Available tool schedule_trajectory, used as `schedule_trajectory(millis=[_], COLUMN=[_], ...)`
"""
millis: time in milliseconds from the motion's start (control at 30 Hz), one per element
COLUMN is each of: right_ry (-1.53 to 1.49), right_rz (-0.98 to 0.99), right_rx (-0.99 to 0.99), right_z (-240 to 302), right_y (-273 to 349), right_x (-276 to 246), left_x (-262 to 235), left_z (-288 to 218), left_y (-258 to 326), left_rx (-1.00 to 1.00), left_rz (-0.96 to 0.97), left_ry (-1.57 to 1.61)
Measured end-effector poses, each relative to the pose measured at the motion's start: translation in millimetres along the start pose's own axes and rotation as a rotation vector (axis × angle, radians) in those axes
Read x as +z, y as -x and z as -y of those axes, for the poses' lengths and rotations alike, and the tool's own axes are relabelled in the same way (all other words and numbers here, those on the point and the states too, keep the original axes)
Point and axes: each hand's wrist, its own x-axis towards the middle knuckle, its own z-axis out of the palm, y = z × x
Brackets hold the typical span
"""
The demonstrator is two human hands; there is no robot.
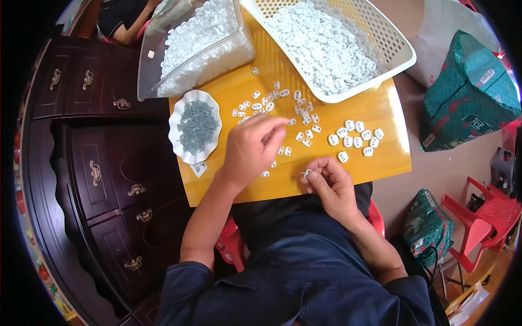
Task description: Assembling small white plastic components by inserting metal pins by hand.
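My right hand (334,187) is closed near the table's front edge, pinching a small white plastic piece (308,174) with a thin metallic bit sticking out to its left. My left hand (253,146) hovers over the table, thumb and index finger drawn together; whether anything is between them cannot be made out. Around and beyond its fingertips lie several loose white two-holed plastic pieces (306,143). Right of these, a loose group of larger rounded white pieces (348,142) with dark marks rests beyond my right hand. A white scalloped dish (174,133) holds many thin grey metal pins or screws (197,126), left of my left hand.
A clear plastic bin (190,81) and a cream perforated basket (340,98), both heaped with white pieces, stand at the far side of the yellow table (394,149). Dark wooden drawers (81,152) flank the left. Green bags (462,98) and a red chair (484,223) are on the right. Another person's arm (129,30) shows at the far left.
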Motion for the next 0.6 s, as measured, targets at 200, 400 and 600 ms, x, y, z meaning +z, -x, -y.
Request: schedule_trajectory(millis=[200, 400, 600], right_ry=[-0.023, 0.009, 0.001], right_rz=[0.024, 0.028, 0.032], right_rx=[0.007, -0.009, 0.002], right_z=[-3.7, -7.5, -4.2], right_y=[-0.2, -1.2, -0.9], right_x=[-1.1, -1.8, -0.6], left_x=[16.4, 24.2, 29.8], left_z=[26.6, 30.7, 35.8], left_y=[-49.9, -71.5, -77.4], left_rx=[0.108, 0.099, 0.108], left_rz=[-0.006, 0.145, 0.168], left_ry=[-0.171, -0.318, -0.312])
